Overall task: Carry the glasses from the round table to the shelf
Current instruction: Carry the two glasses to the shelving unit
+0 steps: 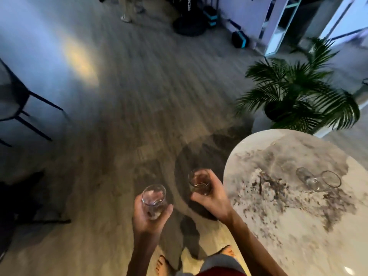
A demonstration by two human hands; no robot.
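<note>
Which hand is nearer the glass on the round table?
Right. The right hand is left of the glass, by the table edge; the left hand is farther left, over the floor.

Round table: top in a white, grey-veined marble pattern, smooth and glossy. Left glass, centre glass and glass on the table: clear, smooth, shiny glass. Floor: wood-grain planks, low sheen. Chair legs: dark, matt.

Both forearms stretch forward. The left hand curls round one glass; the right hand, farther out, grips another glass.
</note>
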